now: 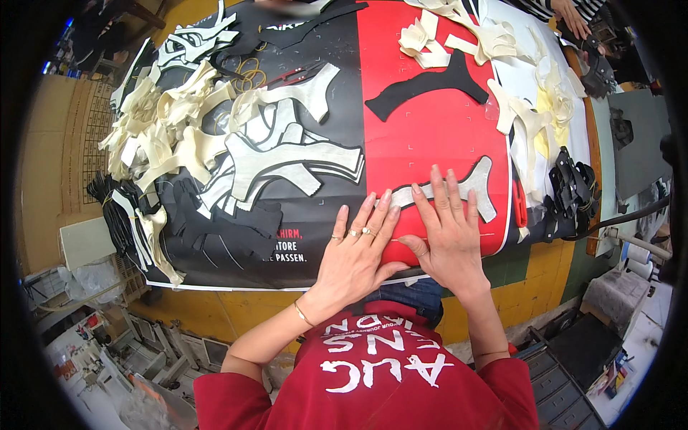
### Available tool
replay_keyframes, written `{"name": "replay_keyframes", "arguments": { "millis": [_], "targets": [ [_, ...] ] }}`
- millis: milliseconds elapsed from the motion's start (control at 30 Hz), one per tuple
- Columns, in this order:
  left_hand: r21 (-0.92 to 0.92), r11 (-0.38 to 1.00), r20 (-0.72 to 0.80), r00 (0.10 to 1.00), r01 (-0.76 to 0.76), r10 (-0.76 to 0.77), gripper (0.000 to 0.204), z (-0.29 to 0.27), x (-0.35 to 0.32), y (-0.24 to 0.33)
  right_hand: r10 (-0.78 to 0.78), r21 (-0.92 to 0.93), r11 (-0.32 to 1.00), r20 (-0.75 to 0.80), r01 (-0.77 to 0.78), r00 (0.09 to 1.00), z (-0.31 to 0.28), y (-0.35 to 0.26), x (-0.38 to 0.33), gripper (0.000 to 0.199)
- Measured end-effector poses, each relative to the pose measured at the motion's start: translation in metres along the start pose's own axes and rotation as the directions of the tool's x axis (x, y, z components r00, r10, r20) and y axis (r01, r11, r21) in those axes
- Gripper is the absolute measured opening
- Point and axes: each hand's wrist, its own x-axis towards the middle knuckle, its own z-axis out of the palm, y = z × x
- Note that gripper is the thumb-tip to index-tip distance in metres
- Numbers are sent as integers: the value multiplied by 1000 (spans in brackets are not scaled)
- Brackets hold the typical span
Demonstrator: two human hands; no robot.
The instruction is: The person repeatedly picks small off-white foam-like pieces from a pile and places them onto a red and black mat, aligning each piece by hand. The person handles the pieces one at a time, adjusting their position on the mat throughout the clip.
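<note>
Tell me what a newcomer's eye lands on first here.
First, the two hands pressed flat at the table's near edge: the left hand and right hand hold down a grey curved cut piece on the bright red sheet. Next, the heap of cream cut pieces over the black sheet, left.

A pile of cream cut-out pieces (172, 122) covers the far left of a black and red sheet (430, 122). A single black curved piece (426, 87) lies on the red part, farther back. More cream pieces (530, 107) lie to the right, with black straps (573, 188) near them. A cardboard box (54, 158) stands at the left. Grey drawers (562, 390) sit near right.
</note>
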Motion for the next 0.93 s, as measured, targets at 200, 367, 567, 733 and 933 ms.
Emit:
{"name": "replay_keyframes", "arguments": {
  "millis": [200, 367, 567, 733, 933],
  "targets": [
    [60, 998, -106, 994, -27, 33, 85, 7, -3, -3, 55, 74, 996, -15, -53, 998, 3, 9, -2, 76],
    [48, 998, -201, 978, -38, 47, 83, 12, -2, -4, 134, -23, 990, -56, -136, 989, 8, 27, -1, 70],
    [88, 992, -337, 935, -86, 111, 79, 22, -3, -7, 126, -67, 985, -343, -158, 931, 21, 30, -7, 68],
    [78, 994, -390, 915, -80, 104, 77, 27, -2, -6, 219, -43, 972, -179, -230, 959, 18, 36, -9, 59],
    [92, 992, -393, 913, -82, 112, 76, 31, -2, -7, 445, 332, 882, -361, -333, 819, 15, 50, -4, 64]
  ]
}}
